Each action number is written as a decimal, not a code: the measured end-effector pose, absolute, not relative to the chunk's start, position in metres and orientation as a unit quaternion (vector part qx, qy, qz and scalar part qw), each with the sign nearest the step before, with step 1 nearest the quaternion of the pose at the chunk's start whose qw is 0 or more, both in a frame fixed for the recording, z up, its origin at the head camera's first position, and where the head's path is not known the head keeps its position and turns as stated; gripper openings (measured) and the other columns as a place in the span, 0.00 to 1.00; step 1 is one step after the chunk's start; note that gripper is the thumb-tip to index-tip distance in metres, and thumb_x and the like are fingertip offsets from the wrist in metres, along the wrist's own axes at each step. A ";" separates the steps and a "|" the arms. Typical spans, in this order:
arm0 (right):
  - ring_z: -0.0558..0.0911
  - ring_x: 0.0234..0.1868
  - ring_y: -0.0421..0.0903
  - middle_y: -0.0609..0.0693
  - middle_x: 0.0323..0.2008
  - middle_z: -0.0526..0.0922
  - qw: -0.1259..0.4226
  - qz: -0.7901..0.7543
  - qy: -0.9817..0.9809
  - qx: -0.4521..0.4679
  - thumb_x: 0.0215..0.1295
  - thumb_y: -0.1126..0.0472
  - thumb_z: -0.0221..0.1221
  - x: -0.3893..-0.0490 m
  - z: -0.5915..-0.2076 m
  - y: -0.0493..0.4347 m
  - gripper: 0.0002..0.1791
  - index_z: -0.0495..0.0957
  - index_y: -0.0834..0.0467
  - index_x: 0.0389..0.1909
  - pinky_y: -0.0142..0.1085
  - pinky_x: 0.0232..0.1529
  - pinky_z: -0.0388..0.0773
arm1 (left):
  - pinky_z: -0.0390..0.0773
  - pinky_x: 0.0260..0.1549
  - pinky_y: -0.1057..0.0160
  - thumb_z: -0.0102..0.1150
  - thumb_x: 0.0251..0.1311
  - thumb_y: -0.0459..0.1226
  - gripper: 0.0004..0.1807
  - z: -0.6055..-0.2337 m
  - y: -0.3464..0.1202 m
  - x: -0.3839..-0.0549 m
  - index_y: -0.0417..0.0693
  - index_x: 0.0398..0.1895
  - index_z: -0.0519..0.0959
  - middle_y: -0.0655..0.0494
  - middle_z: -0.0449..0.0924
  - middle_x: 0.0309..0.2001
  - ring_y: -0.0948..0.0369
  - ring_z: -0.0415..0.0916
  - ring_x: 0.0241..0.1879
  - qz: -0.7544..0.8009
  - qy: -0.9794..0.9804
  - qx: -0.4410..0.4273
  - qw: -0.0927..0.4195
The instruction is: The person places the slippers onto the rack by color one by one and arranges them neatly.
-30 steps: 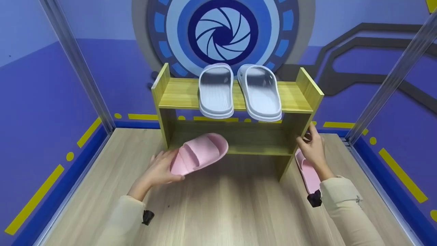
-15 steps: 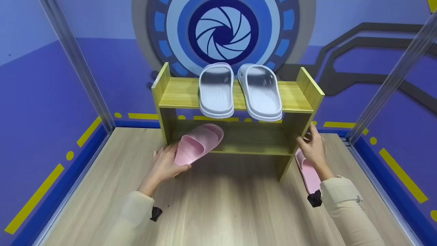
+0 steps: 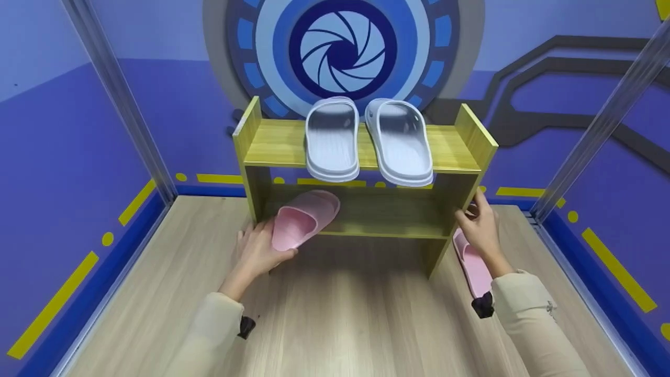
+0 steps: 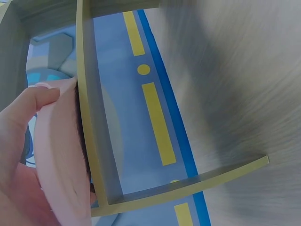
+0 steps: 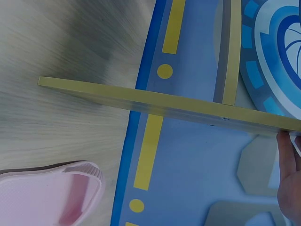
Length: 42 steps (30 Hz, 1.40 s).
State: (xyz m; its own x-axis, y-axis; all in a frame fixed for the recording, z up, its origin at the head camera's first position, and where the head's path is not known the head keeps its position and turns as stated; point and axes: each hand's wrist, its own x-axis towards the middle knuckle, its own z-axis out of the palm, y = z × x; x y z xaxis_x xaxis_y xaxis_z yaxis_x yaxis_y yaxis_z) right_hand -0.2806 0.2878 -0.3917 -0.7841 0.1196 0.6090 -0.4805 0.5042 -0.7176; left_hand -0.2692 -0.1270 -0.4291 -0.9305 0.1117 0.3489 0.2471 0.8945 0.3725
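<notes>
My left hand (image 3: 259,255) grips a pink slide slipper (image 3: 320,207) by its heel end, thumb along the near side. The slipper is tilted, its toe pointing up and right at the left part of the rack's lower shelf (image 3: 387,209). In the left wrist view, the slipper's sole (image 4: 61,150) lies right at the shelf's front edge. My right hand (image 3: 481,230) rests against the right side panel of the small wooden shoe rack (image 3: 282,144). Straight fingers (image 5: 286,155) touch that panel's outer face in the right wrist view.
Two pale grey clogs, one left (image 3: 332,146) and one right (image 3: 403,146), stand on the top shelf. A second pink slipper (image 3: 476,272) lies on the wooden floor right of the rack, partly under my right forearm. Purple walls with metal posts (image 3: 112,94) enclose the space.
My left hand has carried the pink slipper up and forward to the lower shelf's left part, turning and tilting it. The right hand, rack and clogs have stayed put.
</notes>
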 end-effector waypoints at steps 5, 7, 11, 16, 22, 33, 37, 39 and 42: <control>0.76 0.40 0.61 0.67 0.42 0.74 0.304 0.491 -0.809 0.113 0.49 0.77 0.54 -0.281 -0.392 0.288 0.24 0.66 0.70 0.51 0.23 0.34 0.71 | 0.59 0.42 0.48 0.64 0.34 0.55 0.41 -0.429 -0.123 -0.271 0.43 0.54 0.69 0.46 0.73 0.47 0.47 0.64 0.45 -0.203 -0.962 -0.092 0.159; 0.76 0.40 0.62 0.68 0.42 0.74 0.303 0.490 -0.810 0.112 0.49 0.76 0.54 -0.281 -0.393 0.288 0.24 0.66 0.70 0.51 0.23 0.34 0.71 | 0.59 0.41 0.48 0.64 0.34 0.55 0.41 -0.429 -0.121 -0.272 0.43 0.53 0.69 0.46 0.73 0.46 0.46 0.64 0.45 -0.200 -0.962 -0.093 0.158; 0.76 0.40 0.61 0.67 0.42 0.74 0.304 0.488 -0.811 0.109 0.49 0.76 0.54 -0.281 -0.392 0.287 0.23 0.66 0.70 0.51 0.23 0.34 0.71 | 0.58 0.41 0.47 0.65 0.35 0.55 0.39 -0.430 -0.116 -0.276 0.42 0.51 0.70 0.45 0.74 0.45 0.45 0.64 0.45 -0.202 -0.962 -0.093 0.161; 0.76 0.40 0.61 0.67 0.42 0.74 0.300 0.496 -0.808 0.108 0.50 0.76 0.54 -0.281 -0.392 0.288 0.24 0.66 0.70 0.51 0.23 0.34 0.71 | 0.59 0.41 0.46 0.65 0.35 0.55 0.37 -0.429 -0.110 -0.282 0.41 0.48 0.72 0.45 0.75 0.42 0.45 0.64 0.45 -0.199 -0.962 -0.084 0.167; 0.76 0.39 0.62 0.68 0.41 0.74 0.306 0.491 -0.809 0.110 0.49 0.77 0.55 -0.281 -0.393 0.288 0.24 0.66 0.70 0.51 0.22 0.34 0.71 | 0.60 0.40 0.47 0.63 0.36 0.57 0.39 -0.428 -0.108 -0.283 0.40 0.48 0.72 0.44 0.74 0.43 0.45 0.64 0.45 -0.192 -0.964 -0.082 0.165; 0.76 0.40 0.62 0.68 0.40 0.74 0.309 0.487 -0.809 0.111 0.47 0.77 0.53 -0.280 -0.391 0.287 0.25 0.66 0.71 0.51 0.21 0.34 0.71 | 0.59 0.47 0.43 0.64 0.40 0.54 0.43 -0.423 -0.135 -0.261 0.37 0.57 0.65 0.42 0.69 0.52 0.45 0.64 0.50 -0.239 -0.958 -0.106 0.121; 0.76 0.40 0.62 0.67 0.40 0.74 0.309 0.480 -0.814 0.107 0.48 0.77 0.54 -0.280 -0.391 0.287 0.25 0.66 0.70 0.51 0.24 0.34 0.72 | 0.62 0.46 0.44 0.64 0.42 0.50 0.41 -0.422 -0.146 -0.254 0.36 0.57 0.65 0.40 0.69 0.51 0.45 0.65 0.49 -0.273 -0.949 -0.124 0.097; 0.76 0.40 0.62 0.67 0.40 0.75 0.310 0.478 -0.815 0.106 0.48 0.77 0.54 -0.280 -0.391 0.287 0.25 0.66 0.69 0.51 0.28 0.35 0.73 | 0.64 0.46 0.45 0.64 0.43 0.48 0.40 -0.422 -0.151 -0.252 0.35 0.57 0.64 0.39 0.68 0.51 0.45 0.66 0.49 -0.289 -0.944 -0.134 0.085; 0.76 0.40 0.61 0.66 0.40 0.75 0.309 0.475 -0.817 0.102 0.48 0.76 0.54 -0.279 -0.390 0.287 0.25 0.66 0.69 0.51 0.34 0.36 0.74 | 0.65 0.45 0.46 0.65 0.43 0.45 0.38 -0.423 -0.158 -0.249 0.33 0.57 0.65 0.38 0.69 0.49 0.46 0.66 0.48 -0.315 -0.936 -0.142 0.066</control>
State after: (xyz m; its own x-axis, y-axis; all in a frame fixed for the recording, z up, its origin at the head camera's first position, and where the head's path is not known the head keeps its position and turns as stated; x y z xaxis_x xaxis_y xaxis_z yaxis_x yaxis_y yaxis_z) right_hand -0.2794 0.2867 -0.3904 -0.7883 0.1261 0.6022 -0.4609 0.5272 -0.7138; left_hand -0.2488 -0.1580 -0.4226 -0.9508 0.2249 0.2130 0.3080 0.7606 0.5715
